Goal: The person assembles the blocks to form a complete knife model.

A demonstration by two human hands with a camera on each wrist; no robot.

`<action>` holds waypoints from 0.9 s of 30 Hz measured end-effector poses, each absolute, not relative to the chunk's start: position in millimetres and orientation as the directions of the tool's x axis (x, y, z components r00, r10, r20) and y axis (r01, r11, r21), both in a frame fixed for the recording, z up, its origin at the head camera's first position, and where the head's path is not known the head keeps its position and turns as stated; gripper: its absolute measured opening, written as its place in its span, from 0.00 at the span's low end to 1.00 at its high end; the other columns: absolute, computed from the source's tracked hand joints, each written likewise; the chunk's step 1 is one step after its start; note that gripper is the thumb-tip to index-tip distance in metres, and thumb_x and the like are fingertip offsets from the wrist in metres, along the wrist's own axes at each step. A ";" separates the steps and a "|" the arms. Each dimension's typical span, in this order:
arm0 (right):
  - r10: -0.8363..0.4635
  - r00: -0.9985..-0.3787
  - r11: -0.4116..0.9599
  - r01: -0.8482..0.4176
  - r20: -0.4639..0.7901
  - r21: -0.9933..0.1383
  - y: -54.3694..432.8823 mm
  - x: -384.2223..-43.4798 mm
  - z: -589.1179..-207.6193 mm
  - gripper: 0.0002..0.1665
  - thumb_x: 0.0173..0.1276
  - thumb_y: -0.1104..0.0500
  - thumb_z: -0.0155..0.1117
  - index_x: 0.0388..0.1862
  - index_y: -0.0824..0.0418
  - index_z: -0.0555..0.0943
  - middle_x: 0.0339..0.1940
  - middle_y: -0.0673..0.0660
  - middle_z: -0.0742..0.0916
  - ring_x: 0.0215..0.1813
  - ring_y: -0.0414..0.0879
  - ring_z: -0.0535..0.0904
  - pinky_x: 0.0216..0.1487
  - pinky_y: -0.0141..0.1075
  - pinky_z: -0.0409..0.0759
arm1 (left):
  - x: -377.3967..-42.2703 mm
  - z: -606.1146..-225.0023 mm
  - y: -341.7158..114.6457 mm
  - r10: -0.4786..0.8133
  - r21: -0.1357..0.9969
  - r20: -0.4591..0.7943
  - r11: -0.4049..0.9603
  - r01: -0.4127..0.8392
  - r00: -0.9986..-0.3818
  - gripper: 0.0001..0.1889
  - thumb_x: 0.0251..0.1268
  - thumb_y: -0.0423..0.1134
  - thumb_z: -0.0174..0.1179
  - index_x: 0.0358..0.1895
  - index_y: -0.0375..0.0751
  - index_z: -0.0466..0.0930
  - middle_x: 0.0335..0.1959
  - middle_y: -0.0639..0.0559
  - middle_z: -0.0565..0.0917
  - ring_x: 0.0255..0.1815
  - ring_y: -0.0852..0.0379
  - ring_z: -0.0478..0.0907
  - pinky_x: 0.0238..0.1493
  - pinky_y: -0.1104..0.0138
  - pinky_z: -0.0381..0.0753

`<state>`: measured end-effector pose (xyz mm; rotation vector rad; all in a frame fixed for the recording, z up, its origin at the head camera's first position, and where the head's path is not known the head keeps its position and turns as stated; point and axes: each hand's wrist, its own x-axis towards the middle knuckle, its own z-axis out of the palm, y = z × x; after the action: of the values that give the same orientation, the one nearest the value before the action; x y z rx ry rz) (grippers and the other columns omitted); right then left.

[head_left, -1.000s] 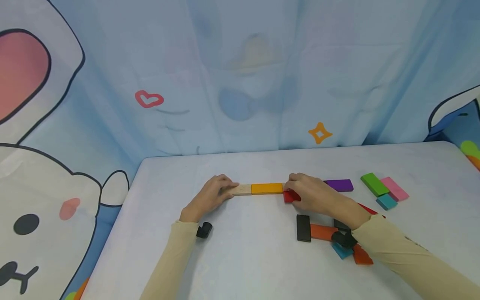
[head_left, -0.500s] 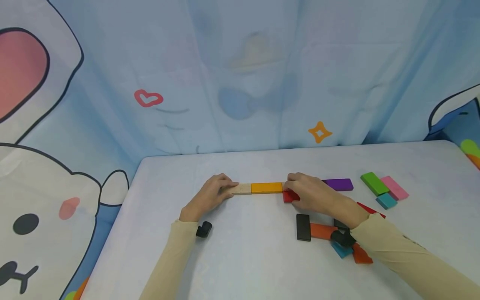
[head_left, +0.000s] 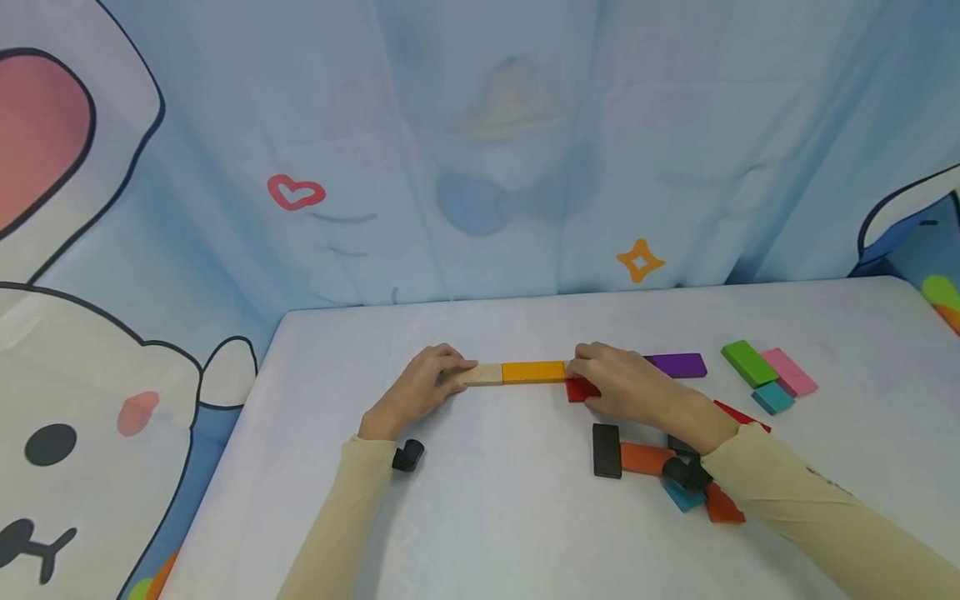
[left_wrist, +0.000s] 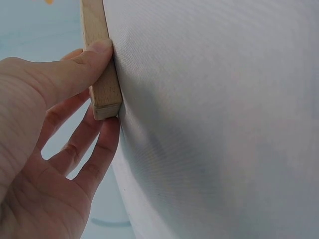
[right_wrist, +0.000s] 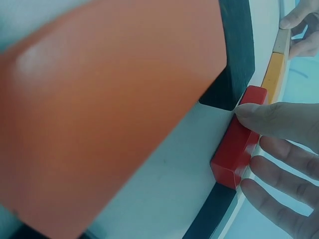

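Note:
At the left end of a row of blocks, my left hand (head_left: 418, 392) pinches a plain wooden block (head_left: 483, 374), thumb on its near face and fingers behind. In the left wrist view that wooden block (left_wrist: 106, 92) lies along the white cloth. A yellow block (head_left: 533, 372) abuts it on the right. My right hand (head_left: 628, 385) holds a red block (head_left: 582, 390), which sits slightly nearer than the yellow one. The right wrist view has the thumb on the red block (right_wrist: 238, 142) and the other fingers behind it, by a pale edge.
A purple block (head_left: 677, 365) lies right of my right hand. Green (head_left: 747, 364), pink (head_left: 789, 372) and teal (head_left: 772, 397) blocks sit farther right. Nearer me are a black block (head_left: 607, 451), an orange block (head_left: 647, 458) and several others, partly under my right wrist.
Both hands keep their places on the blocks. The whole view shifts very slightly upward; no block visibly moves.

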<state>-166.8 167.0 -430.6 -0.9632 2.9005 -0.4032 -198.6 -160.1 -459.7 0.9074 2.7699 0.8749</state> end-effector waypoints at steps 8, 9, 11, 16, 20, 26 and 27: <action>-0.607 -0.793 0.755 -0.596 0.050 -0.274 170.0 -168.5 -432.2 0.26 0.54 0.67 0.85 0.52 0.65 0.87 0.46 0.61 0.85 0.46 0.54 0.83 0.50 0.50 0.89 | -198.8 -458.2 -159.0 0.570 0.551 0.088 0.655 0.517 -0.817 0.20 0.70 0.32 0.69 0.64 0.38 0.85 0.56 0.44 0.83 0.57 0.46 0.78 0.63 0.53 0.78; -0.608 -0.792 0.753 -0.597 0.052 -0.276 170.3 -168.6 -432.0 0.25 0.54 0.67 0.85 0.52 0.65 0.87 0.46 0.61 0.85 0.46 0.54 0.83 0.50 0.50 0.89 | -199.1 -458.4 -158.9 0.569 0.551 0.088 0.656 0.516 -0.818 0.20 0.70 0.32 0.69 0.64 0.38 0.85 0.56 0.44 0.83 0.58 0.46 0.78 0.64 0.53 0.78; -0.607 -0.793 0.753 -0.594 0.047 -0.285 171.1 -168.2 -431.1 0.25 0.54 0.67 0.85 0.52 0.64 0.87 0.46 0.61 0.85 0.47 0.54 0.83 0.50 0.50 0.89 | -199.6 -459.0 -158.5 0.568 0.551 0.087 0.657 0.515 -0.818 0.20 0.70 0.32 0.69 0.64 0.38 0.85 0.56 0.44 0.83 0.58 0.45 0.78 0.64 0.53 0.78; -0.597 -0.801 0.752 -0.579 0.045 -0.315 177.1 -163.7 -422.8 0.22 0.57 0.65 0.84 0.51 0.63 0.88 0.46 0.60 0.86 0.47 0.52 0.84 0.49 0.47 0.89 | -200.1 -459.4 -157.5 0.572 0.552 0.084 0.655 0.516 -0.816 0.20 0.70 0.32 0.68 0.64 0.38 0.85 0.56 0.44 0.83 0.57 0.46 0.79 0.63 0.53 0.79; -0.594 -0.799 0.747 -0.589 0.087 -0.310 185.9 -156.8 -412.0 0.20 0.58 0.64 0.84 0.49 0.63 0.89 0.43 0.57 0.86 0.43 0.49 0.84 0.46 0.43 0.89 | -199.1 -459.2 -158.4 0.569 0.549 0.088 0.657 0.517 -0.817 0.20 0.70 0.32 0.69 0.64 0.37 0.85 0.56 0.43 0.83 0.56 0.45 0.79 0.62 0.53 0.79; -0.588 -0.804 0.752 -0.585 0.092 -0.304 204.7 -139.8 -400.9 0.20 0.58 0.60 0.85 0.49 0.62 0.90 0.45 0.56 0.85 0.45 0.50 0.83 0.44 0.42 0.89 | -199.2 -461.4 -159.4 0.565 0.542 0.082 0.667 0.512 -0.821 0.20 0.70 0.33 0.69 0.64 0.38 0.85 0.55 0.44 0.83 0.56 0.45 0.79 0.62 0.53 0.79; -0.588 -0.805 0.754 -0.580 0.076 -0.310 207.8 -135.8 -400.2 0.21 0.58 0.58 0.85 0.49 0.61 0.90 0.46 0.57 0.86 0.47 0.51 0.83 0.44 0.43 0.89 | -199.3 -461.8 -159.6 0.565 0.541 0.083 0.666 0.514 -0.821 0.20 0.70 0.33 0.69 0.64 0.38 0.85 0.55 0.44 0.83 0.56 0.46 0.79 0.61 0.53 0.79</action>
<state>-135.8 207.8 -400.2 -0.9713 2.9174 -0.5026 -199.3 -159.6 -461.8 0.9033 2.7835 0.8600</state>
